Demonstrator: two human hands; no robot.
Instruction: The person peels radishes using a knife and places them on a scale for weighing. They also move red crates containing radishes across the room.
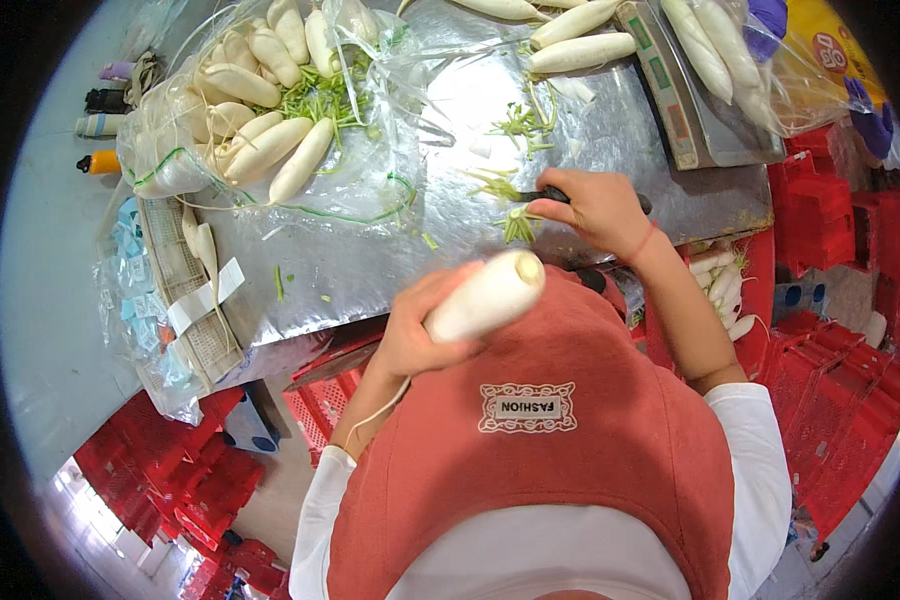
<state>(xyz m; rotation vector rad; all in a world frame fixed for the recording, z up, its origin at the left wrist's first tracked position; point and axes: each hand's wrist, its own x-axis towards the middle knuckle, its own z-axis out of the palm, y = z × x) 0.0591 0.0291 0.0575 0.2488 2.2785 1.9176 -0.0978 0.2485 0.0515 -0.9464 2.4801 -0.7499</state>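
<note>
My left hand [405, 322] grips a white daikon radish [484, 300], its trimmed pale end tilted up in front of the red apron [532, 465]. A thin root tail trails below that hand. My right hand [604, 206] holds a dark-handled knife [553, 195] over the metal table's front part; the fingers partly hide it. Beside the knife is a cut green leaf top [519, 226], near the thumb. More green stem trimmings [523, 124] lie on the table beyond.
An open clear plastic bag [375, 187] with many daikons [270, 150] and green scraps sits at left on the metal table [330, 277]. A scale [664, 90] bears bagged daikons [720, 60]; another person's purple-gloved hand [870, 120] is nearby. Red crates [825, 397] stand at right.
</note>
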